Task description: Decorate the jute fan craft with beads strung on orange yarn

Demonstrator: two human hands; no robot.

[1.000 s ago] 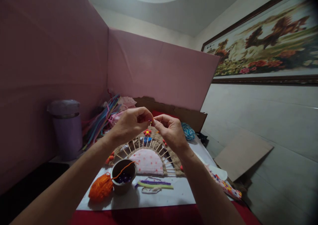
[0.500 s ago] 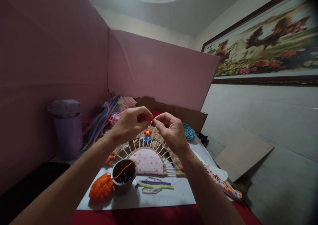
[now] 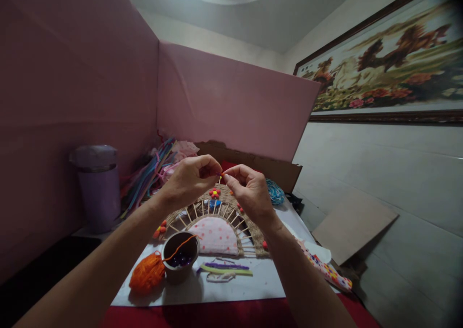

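Both my hands meet fingertip to fingertip above the far edge of a half-round craft of sticks and twine (image 3: 260,231). Between thumb and forefinger, my left hand (image 3: 190,177) pinches a small purple bead (image 3: 218,174). Closed in a similar pinch, my right hand (image 3: 251,190) has a bit of orange yarn (image 3: 223,175) at its fingertips. A yellow-green tip shows just below the bead. Red flowers with yellow centres (image 3: 214,193) decorate the twine band, and a pink dotted cloth half-circle (image 3: 215,236) fills the craft's middle. The fingers partly hide the bead and yarn.
A cup (image 3: 178,275) of dark purple beads stands in front, beside an orange yarn ball (image 3: 147,272). Pipe-cleaner pieces (image 3: 226,268) lie near it. Blue yarn (image 3: 275,192) is behind my right hand; a lilac bin (image 3: 98,193) and coloured strips (image 3: 155,166) are left.
The hands stay in almost the same place, with only a slight shift of the fingertips around the bead and orange yarn. Nothing else has moved.
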